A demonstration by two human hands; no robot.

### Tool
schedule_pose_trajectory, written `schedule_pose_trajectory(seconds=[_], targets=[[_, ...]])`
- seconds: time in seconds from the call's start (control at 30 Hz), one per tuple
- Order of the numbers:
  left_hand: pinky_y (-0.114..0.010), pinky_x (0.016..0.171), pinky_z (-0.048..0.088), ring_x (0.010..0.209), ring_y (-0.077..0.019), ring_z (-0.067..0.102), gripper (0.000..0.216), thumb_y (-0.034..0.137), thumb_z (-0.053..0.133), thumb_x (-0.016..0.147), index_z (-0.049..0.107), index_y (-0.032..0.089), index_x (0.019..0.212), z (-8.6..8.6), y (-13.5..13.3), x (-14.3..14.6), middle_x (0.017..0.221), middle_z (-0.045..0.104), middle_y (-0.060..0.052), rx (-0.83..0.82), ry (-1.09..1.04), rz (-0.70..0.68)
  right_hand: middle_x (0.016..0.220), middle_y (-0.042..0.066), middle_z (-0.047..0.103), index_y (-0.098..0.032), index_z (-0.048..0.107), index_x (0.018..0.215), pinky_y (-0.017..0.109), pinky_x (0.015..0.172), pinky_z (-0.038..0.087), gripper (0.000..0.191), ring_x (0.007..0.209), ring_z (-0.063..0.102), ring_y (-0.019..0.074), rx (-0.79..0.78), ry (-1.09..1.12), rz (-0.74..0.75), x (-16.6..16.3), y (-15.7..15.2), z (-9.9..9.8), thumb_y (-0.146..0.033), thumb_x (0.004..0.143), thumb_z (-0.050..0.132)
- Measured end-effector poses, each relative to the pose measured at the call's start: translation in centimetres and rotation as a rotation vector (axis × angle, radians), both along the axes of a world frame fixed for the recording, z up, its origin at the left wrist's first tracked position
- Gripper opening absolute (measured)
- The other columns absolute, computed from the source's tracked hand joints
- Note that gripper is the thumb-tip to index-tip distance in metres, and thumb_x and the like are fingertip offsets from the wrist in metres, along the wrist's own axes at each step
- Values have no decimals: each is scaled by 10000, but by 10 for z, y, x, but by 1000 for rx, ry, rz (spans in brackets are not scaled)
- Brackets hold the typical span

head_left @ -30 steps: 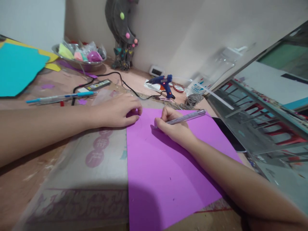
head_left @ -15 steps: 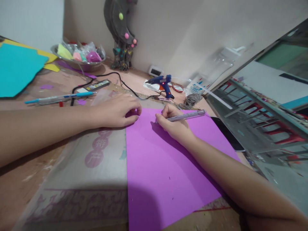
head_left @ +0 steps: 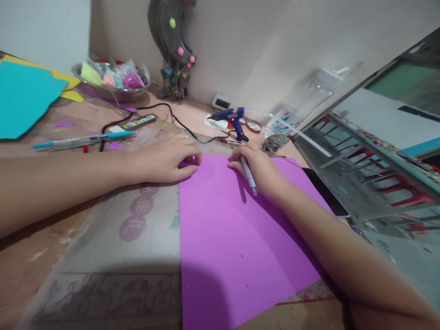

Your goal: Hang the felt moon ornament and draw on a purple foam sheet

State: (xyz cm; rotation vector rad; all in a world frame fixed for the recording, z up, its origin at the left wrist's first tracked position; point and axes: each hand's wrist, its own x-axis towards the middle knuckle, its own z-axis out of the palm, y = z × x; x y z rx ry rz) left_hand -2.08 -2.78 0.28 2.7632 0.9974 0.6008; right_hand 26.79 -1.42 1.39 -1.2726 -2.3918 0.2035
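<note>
A purple sheet (head_left: 220, 238), foam or paper, lies flat with a few small dark marks on it. At its upper left edge rests my left hand (head_left: 175, 158). Its fingers are curled toward the thumb, with the tips on the sheet. My right hand (head_left: 256, 167) is over the sheet's upper part, thumb and index finger drawn close together near the top edge. A greyish pen (head_left: 248, 176) is tucked in that hand, its rear end pointing down toward me. The pen's tip is hidden by the fingers.
Beyond the sheet are a blue glue gun (head_left: 232, 120) with a lit red light, grey yarn (head_left: 275, 144) and a black cord. A blue pen (head_left: 85, 140) and a metal bowl (head_left: 113, 94) lie left. A dark tablet-like object (head_left: 325, 195) is under the sheet's right edge.
My right hand has shifted slightly right and up toward the sheet's top edge. The pen has swung from pointing right to pointing down toward me. My left hand stays in place.
</note>
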Motion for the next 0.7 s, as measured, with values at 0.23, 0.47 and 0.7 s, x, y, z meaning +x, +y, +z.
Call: schedule_pose_trajectory(seconds=[0.23,0.47,0.7], targets=[[-380,890,412,977,-245,601,268,342,507,932,703,195,1042,-2,1,-1,1025,689,-78,7,23,-17,905,29,741,-218,709,936,331,777,540,67,821,692,187,-396,150,268,-23,-33,28,-238,873,704],[-390,913,422,1012,-256,601,291,360,515,941,718,208,1085,-6,2,-1,1057,681,-86,7,28,-14,994,55,693,-235,749,1002,323,862,542,177,936,673,181,-266,12,476,-30,-44,24,-161,957,595],[-388,921,421,1013,-258,604,272,331,535,926,724,210,1079,-4,1,0,1048,685,-82,0,22,-9,950,61,648,-209,756,990,300,783,516,207,856,640,179,-63,-64,456,-26,-40,21,-162,971,556]])
